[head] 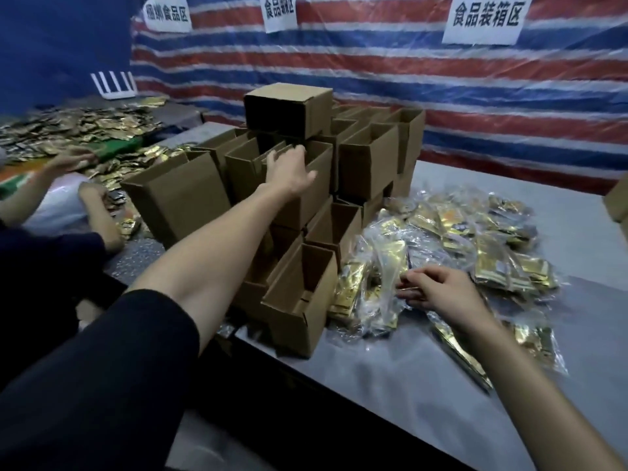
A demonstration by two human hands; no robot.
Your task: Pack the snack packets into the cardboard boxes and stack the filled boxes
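Observation:
A pile of brown cardboard boxes [367,161] stands stacked on the grey table [424,379], most with open tops. My left hand [289,173] reaches far forward and rests on the rim of an open box [316,195] in the second tier, fingers over its edge. Gold snack packets in clear bags [475,239] lie heaped to the right of the boxes. My right hand [438,290] lies on that heap with its fingers curled round a clear bag of packets [377,294]. An open box [299,311] sits nearest me at the stack's front.
Another person's hands [73,159] work at the left over a white bag [57,205] and a spread of loose gold packets [78,125]. A striped tarp wall with paper signs [486,18] closes the back. One more box edge [616,202] shows at far right.

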